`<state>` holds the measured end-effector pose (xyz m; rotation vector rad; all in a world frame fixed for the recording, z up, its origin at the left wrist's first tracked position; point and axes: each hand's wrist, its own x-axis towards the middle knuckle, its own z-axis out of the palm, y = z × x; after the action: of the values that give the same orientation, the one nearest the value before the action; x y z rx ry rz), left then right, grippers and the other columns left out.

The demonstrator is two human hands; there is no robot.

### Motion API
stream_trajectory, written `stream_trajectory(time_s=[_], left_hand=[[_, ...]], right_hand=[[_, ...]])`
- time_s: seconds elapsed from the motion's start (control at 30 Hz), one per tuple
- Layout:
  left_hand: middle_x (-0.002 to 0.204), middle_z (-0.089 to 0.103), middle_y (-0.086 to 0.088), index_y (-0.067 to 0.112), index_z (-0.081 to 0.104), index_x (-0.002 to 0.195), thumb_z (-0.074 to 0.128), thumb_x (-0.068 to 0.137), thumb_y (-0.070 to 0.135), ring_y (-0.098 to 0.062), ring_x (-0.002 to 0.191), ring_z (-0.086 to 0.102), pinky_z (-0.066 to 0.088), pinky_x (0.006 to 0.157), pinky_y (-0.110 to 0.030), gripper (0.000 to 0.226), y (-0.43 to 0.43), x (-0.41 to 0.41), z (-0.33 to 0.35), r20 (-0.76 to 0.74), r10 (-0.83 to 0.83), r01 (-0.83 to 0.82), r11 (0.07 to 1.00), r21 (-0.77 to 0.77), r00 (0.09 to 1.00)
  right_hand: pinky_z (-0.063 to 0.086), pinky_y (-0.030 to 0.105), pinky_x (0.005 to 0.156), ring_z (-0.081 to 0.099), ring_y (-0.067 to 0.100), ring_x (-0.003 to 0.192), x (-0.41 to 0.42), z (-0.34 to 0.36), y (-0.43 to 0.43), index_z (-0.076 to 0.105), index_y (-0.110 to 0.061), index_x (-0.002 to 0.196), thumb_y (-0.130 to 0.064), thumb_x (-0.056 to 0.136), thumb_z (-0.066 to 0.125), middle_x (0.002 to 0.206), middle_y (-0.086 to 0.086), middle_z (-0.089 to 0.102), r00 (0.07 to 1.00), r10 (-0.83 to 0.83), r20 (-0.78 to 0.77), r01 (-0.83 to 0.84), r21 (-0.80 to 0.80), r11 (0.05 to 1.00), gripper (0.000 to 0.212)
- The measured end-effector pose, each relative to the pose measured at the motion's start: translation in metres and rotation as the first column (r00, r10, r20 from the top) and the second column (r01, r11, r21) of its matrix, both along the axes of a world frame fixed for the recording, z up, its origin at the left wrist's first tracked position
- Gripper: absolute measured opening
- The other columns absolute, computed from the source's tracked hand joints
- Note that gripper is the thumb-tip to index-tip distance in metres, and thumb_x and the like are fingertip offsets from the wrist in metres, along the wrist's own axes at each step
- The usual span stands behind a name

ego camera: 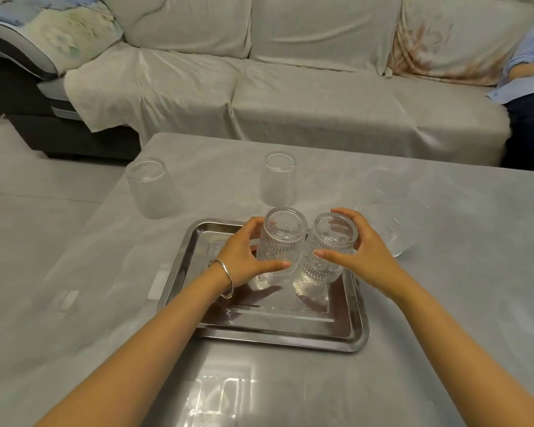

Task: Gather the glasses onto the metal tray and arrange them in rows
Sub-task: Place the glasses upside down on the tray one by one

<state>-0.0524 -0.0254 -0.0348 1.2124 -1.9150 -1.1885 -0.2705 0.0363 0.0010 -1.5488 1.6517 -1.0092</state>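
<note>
On flat steel tray (355, 328): two ribbed glasses (279, 241), hand-gripped

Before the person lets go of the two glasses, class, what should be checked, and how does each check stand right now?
1. Left hand grips the left ribbed glass: ok.
2. Right hand grips the right ribbed glass: ok.
3. Both glasses are over the metal tray: ok.
4. Bases rest flat on the tray: cannot tell, reflections blur them.
5. Room on the tray for more rows: ok, near half is bare.
6. All glasses gathered: not ok; one at the table's left edge, one behind the tray, and faint ones at right remain on the table.
</note>
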Motion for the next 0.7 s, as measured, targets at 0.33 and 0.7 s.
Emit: stream_trajectory(time_s=[0.33, 0.7], left_hand=[[0.132, 0.049, 0.005, 0.029, 0.037, 0.127, 0.081, 0.061, 0.036, -0.009, 0.112, 0.046, 0.040, 0.086, -0.017, 0.080, 0.001, 0.001, 0.001, 0.010, -0.015, 0.015, 1.000, 0.024, 1.000], [0.132, 0.048, 0.002, 0.026, 0.035, 0.134, 0.077, 0.058, 0.043, -0.014, 0.117, 0.049, 0.043, 0.098, -0.029, 0.088, -0.014, 0.095, 0.047, -0.051, 0.167, -0.173, 0.974, -0.149, 0.985]], right_hand=[[0.041, 0.035, 0.105, 0.048, 0.011, 0.118, 0.005, 0.007, 0.002, 0.040, -0.032, 0.132, -0.045, 0.054, 0.077, 0.129, -0.010, 0.046, 1.000, 0.026, -0.015, -0.025, 0.026, 0.999, 0.087], [0.027, 0.020, 0.097, 0.031, 0.000, 0.124, 0.056, 0.053, -0.011, 0.035, -0.039, 0.133, -0.051, 0.064, 0.068, 0.135, -0.020, 0.032, 0.986, 0.066, -0.155, -0.086, -0.131, 0.988, 0.078]])
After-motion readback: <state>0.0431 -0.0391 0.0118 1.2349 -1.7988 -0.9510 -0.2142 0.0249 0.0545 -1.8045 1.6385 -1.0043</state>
